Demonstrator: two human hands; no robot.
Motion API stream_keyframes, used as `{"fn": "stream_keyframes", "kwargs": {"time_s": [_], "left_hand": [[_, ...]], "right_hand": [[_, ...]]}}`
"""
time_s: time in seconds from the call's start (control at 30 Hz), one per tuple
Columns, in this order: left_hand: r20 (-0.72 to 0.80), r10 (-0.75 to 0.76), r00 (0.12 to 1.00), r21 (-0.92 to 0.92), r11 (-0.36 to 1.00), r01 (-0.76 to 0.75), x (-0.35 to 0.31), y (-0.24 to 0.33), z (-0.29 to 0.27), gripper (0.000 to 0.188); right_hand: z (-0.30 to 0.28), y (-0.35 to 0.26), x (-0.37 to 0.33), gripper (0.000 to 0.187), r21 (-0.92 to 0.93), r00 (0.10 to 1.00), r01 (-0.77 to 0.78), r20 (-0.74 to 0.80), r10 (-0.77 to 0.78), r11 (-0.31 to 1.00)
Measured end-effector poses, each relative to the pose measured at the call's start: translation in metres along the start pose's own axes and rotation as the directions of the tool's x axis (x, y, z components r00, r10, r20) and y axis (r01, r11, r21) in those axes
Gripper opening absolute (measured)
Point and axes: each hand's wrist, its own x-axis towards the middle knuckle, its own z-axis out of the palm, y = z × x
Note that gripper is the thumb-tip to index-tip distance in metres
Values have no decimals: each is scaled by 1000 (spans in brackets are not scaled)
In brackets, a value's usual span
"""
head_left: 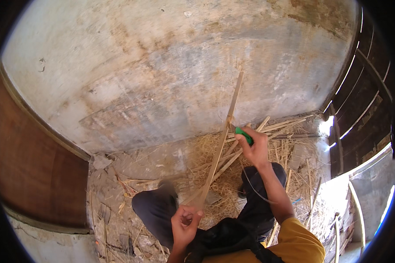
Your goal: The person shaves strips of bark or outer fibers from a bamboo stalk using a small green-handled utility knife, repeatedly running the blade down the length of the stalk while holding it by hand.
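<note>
A long, narrow bamboo strip [219, 151] slants up and away from me, its far end in front of the wall. My left hand [186, 222] is closed around the strip's near end, low between my knees; that end is blurred. In my right hand [255, 148] is a knife with a green handle [245, 135], fingers wrapped round the grip. Its short blade lies against or very near the strip, just by a darker joint part-way along. Whether the blade cuts in, I cannot tell.
Thin shavings [206, 144] and several loose bamboo strips [285, 127] cover the floor ahead and to the right. A stained plaster wall [171, 74] rises in front. At the left is a brown wooden panel [35, 162]; at the right, dark slatted boards [360, 109] with light through gaps.
</note>
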Motion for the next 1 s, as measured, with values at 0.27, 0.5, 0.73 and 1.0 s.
{"fn": "stream_keyframes", "kwargs": {"time_s": [0.27,0.5,0.73,1.0], "left_hand": [[-2,-35,999,30,999,35,-8,2,-6,15],[22,-31,999,81,996,29,11,-4,-13,11],[68,-52,996,80,996,47,24,7,-6,9],[125,-86,988,98,992,74,28,7,-7,8]], "right_hand": [[0,0,-7,27,65,995,4,104,-11,998],[7,4,-9,32,212,982,-107,176,69,972],[7,5,-12,31,242,975,-173,176,132,955],[5,-1,-14,29,233,968,-156,230,101,960]]}}
